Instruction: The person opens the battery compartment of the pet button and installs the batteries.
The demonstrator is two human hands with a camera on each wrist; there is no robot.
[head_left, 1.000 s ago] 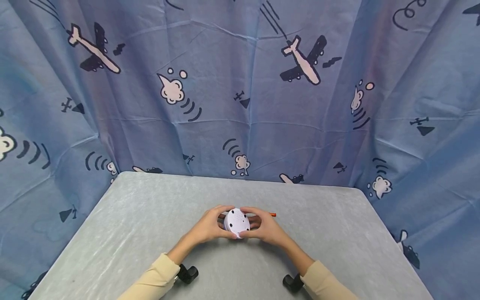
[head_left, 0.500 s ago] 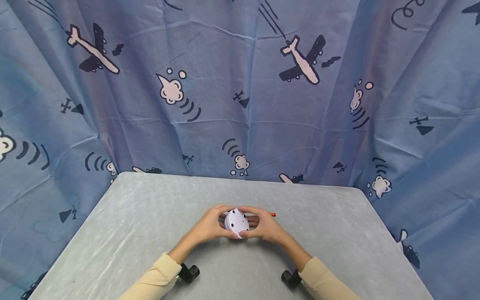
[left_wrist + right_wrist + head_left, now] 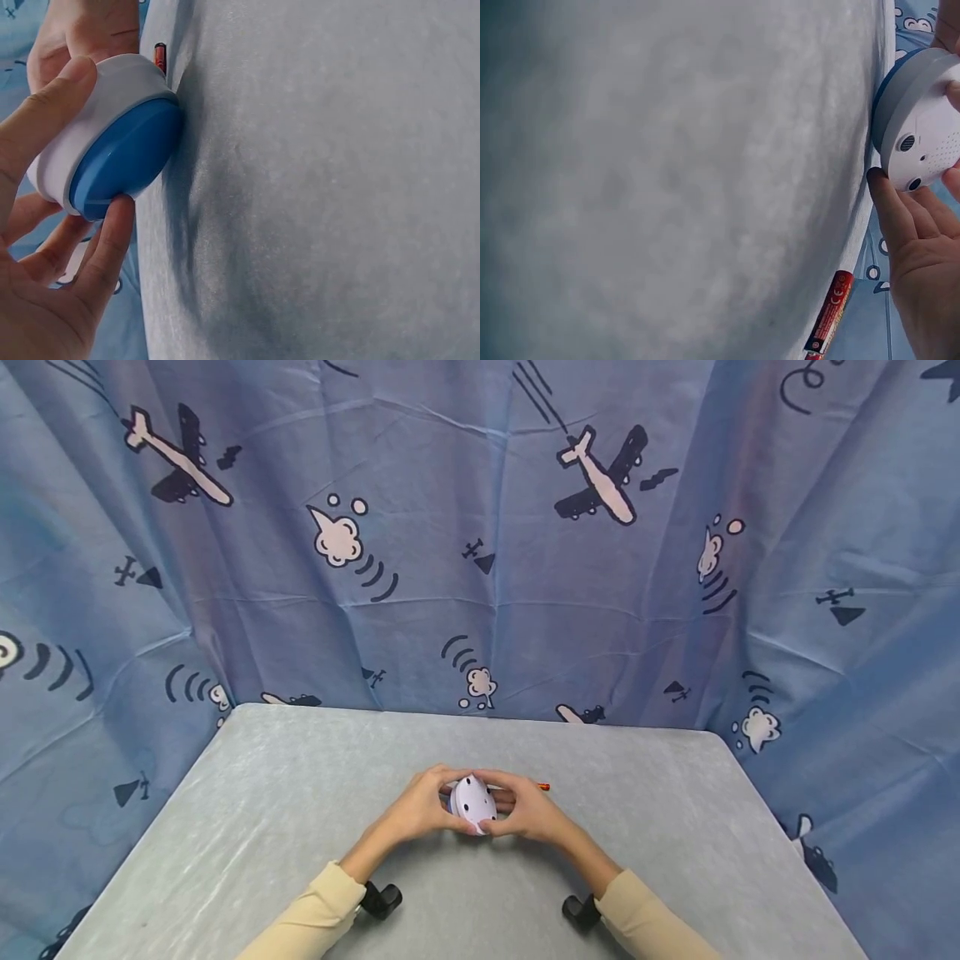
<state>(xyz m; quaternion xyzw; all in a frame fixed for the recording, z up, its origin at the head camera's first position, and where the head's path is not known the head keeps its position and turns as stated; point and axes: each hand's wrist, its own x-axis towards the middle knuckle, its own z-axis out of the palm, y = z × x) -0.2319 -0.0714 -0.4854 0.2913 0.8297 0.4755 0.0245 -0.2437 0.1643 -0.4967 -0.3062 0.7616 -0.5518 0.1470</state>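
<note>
Both hands hold a round white buzzer button (image 3: 474,805) between them, tilted on its edge just above the table. Its underside, with dark round feet and a patch of small speaker holes, shows in the head view and on the buzzer button (image 3: 930,139) in the right wrist view. A blue dome forms the other face of the buzzer button (image 3: 135,154) in the left wrist view. The left hand (image 3: 420,807) grips one side with thumb and fingers. From the opposite side the right hand (image 3: 536,812) grips it, its far fingers partly hidden behind.
A red battery (image 3: 830,311) lies on the table beyond the right hand, with the end of another red piece below it at the frame's edge. The pale grey table (image 3: 300,760) ends at a blue curtain (image 3: 420,568) printed with planes.
The buzzer button has turned slightly, so its underside looks a little narrower. Both hands keep their grip in nearly the same place, and the head view has shifted a little.
</note>
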